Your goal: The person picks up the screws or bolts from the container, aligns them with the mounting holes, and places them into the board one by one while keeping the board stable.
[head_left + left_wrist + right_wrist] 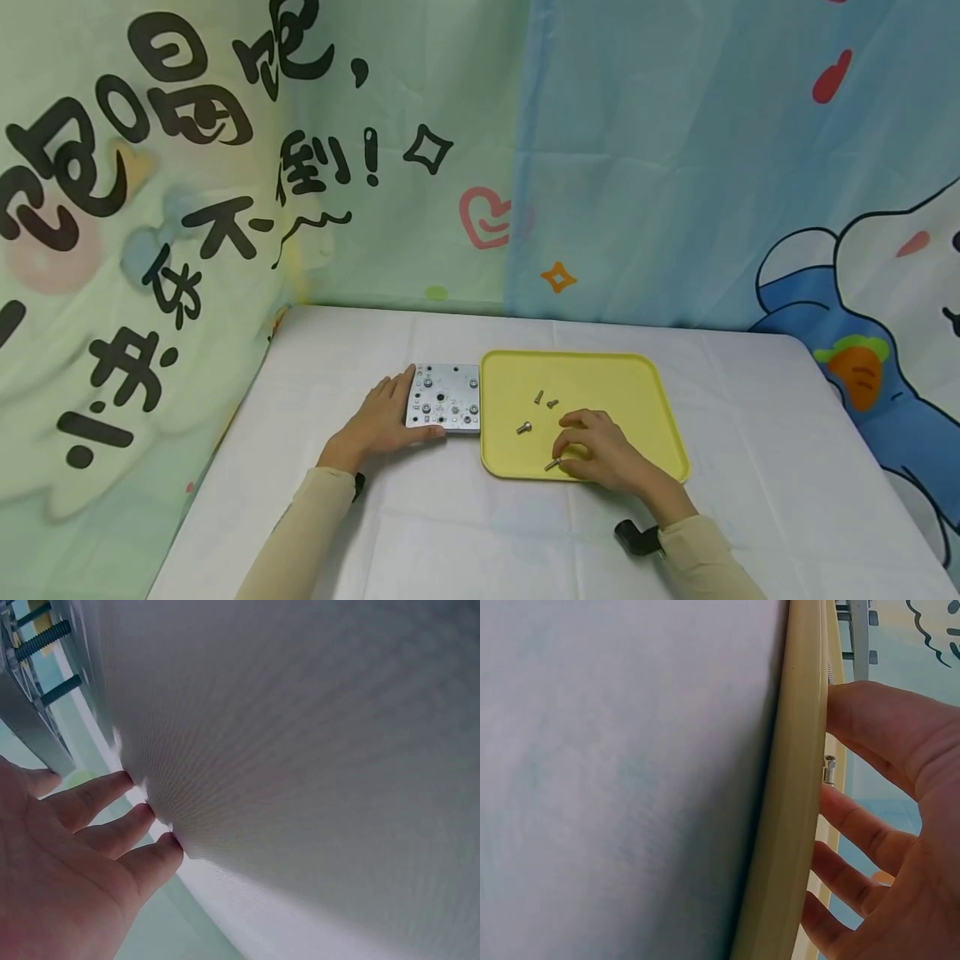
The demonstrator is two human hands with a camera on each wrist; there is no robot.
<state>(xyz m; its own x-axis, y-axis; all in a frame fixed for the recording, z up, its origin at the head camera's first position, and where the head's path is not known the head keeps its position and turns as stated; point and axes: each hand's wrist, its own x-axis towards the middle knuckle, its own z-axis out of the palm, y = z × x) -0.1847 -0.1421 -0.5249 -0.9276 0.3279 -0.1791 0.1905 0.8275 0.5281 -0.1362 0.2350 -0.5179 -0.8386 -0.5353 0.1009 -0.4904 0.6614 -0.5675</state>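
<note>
A silver metal plate [442,398] with several holes and screws lies left of the yellow tray [660,417]. At its left side rests my left hand [386,417], thumb along the near edge; in the left wrist view, extended fingers [97,799] touch the white cloth and screws [45,639] stick out under the plate. My right hand [600,450] is low over the tray's near part, thumb and forefinger apart beside a small screw [552,464] at the thumb tip. The right wrist view shows the gap between thumb [855,705] and forefinger, with another screw [829,769] beyond.
Farther in on the tray lie a bigger screw [523,427] and two smaller screws, one [538,397] near the other [552,404]. A white cloth [450,533] covers the table. Printed curtains [637,167] hang behind it and at the left.
</note>
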